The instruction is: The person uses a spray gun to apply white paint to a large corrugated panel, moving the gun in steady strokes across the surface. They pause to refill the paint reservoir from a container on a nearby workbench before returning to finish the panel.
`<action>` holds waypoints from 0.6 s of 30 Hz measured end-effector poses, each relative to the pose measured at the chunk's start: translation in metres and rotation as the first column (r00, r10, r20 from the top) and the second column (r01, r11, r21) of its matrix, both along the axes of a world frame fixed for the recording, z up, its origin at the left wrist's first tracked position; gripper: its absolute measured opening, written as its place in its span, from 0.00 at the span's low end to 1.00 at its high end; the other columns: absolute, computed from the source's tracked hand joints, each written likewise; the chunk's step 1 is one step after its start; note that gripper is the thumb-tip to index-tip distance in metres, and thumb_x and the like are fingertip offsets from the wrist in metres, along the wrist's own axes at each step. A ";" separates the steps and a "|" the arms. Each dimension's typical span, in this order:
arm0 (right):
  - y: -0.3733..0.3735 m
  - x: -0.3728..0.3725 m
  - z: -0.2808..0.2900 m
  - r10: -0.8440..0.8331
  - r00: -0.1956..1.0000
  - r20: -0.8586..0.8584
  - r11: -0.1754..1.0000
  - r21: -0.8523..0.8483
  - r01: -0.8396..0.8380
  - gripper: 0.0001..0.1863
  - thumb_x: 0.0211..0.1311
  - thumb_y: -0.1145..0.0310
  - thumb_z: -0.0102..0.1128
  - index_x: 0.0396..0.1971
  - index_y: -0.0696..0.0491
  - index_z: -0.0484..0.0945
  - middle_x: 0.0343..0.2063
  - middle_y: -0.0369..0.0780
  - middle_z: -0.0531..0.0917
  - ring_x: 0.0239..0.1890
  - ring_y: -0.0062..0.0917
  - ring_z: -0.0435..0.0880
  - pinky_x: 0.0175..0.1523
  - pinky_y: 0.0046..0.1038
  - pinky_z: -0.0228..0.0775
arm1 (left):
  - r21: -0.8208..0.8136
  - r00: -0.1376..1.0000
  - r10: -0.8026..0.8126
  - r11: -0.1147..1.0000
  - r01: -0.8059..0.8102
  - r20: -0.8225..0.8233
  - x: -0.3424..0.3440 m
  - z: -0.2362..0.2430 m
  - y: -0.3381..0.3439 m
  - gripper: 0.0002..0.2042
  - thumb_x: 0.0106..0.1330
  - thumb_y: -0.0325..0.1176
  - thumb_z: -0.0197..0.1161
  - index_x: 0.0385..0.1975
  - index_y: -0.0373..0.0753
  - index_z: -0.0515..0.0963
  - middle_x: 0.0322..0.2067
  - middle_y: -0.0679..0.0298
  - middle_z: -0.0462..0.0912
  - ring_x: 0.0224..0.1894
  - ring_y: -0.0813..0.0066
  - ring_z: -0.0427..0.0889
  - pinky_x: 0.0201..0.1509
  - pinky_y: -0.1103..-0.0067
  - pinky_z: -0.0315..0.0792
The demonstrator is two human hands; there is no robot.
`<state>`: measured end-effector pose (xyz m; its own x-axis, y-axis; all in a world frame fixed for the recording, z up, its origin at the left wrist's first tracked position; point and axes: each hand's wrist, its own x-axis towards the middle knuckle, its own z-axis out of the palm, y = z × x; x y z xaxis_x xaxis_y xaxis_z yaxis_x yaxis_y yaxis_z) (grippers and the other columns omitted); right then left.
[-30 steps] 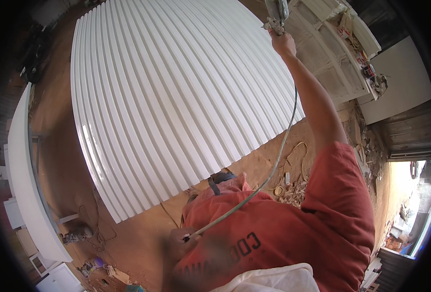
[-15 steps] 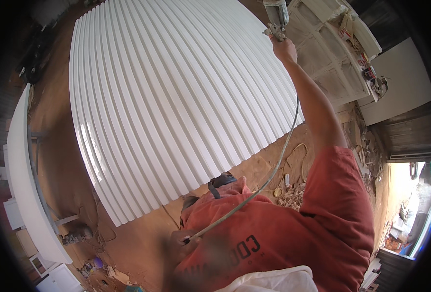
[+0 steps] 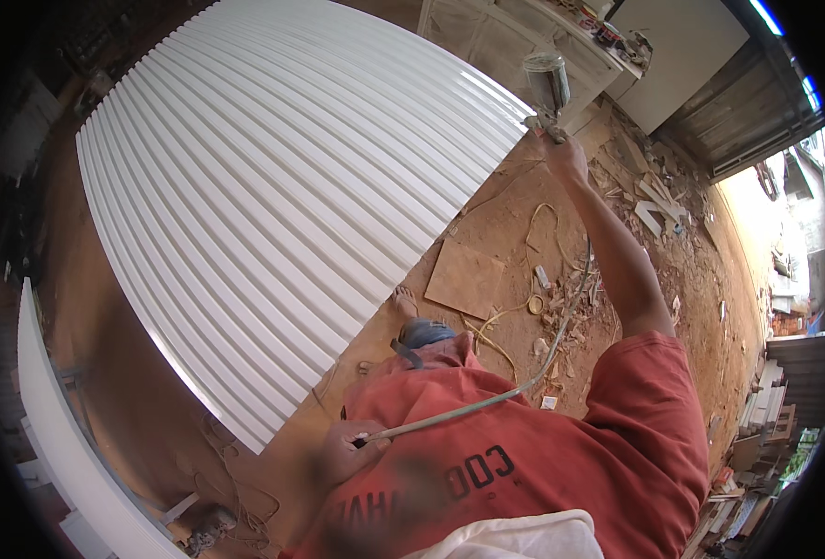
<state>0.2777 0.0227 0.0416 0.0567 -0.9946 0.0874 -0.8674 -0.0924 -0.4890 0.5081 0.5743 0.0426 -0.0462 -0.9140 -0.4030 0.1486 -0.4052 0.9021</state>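
Note:
My right hand (image 3: 564,156) is stretched far out and grips a spray gun (image 3: 547,86) with a metal cup on top. The gun hangs over the far right edge of a large bed of white slats (image 3: 272,186) laid side by side above the floor. A pale hose (image 3: 487,401) runs from the gun down along my arm to my chest. My left hand (image 3: 347,452) is closed around the hose near my red shirt. My bare foot (image 3: 403,300) stands beside the slats' near edge.
A square plywood piece (image 3: 465,278), a yellow cord (image 3: 524,307) and wood scraps (image 3: 654,196) lie on the dusty floor to the right. A white cabinet (image 3: 515,37) stands behind the slats. A long white board (image 3: 68,447) curves along the left.
My right hand and the spray gun have moved lower and rightward in view, to the slats' right edge. The view has shifted, and my left hand on the hose shows more clearly.

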 end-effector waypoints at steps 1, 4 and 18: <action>0.015 -0.019 0.000 -0.047 0.998 -0.041 0.999 -0.012 0.047 0.28 0.63 0.37 0.57 0.52 0.43 0.82 0.45 0.49 0.86 0.51 0.46 0.83 0.53 0.44 0.72 | -0.003 0.999 -0.028 1.000 0.028 -0.017 0.001 -0.002 0.002 0.08 0.69 0.33 0.65 0.33 0.34 0.82 0.24 0.71 0.78 0.27 0.87 0.71 0.30 0.84 0.65; 0.046 -0.068 0.001 -0.139 0.983 -0.123 0.990 -0.031 0.137 0.25 0.63 0.39 0.57 0.54 0.37 0.82 0.47 0.46 0.86 0.52 0.45 0.82 0.54 0.43 0.72 | -0.038 0.990 -0.104 0.994 0.101 -0.100 0.004 -0.005 0.004 0.07 0.69 0.32 0.65 0.35 0.34 0.83 0.25 0.71 0.79 0.27 0.87 0.72 0.30 0.84 0.66; -0.008 0.021 -0.009 0.106 0.994 0.039 0.994 -0.020 -0.105 0.29 0.63 0.36 0.58 0.50 0.45 0.83 0.35 0.47 0.87 0.41 0.42 0.85 0.47 0.42 0.73 | 0.026 0.997 -0.077 0.997 0.076 0.022 0.015 0.015 -0.029 0.10 0.69 0.35 0.65 0.33 0.33 0.82 0.24 0.70 0.78 0.27 0.85 0.72 0.31 0.82 0.66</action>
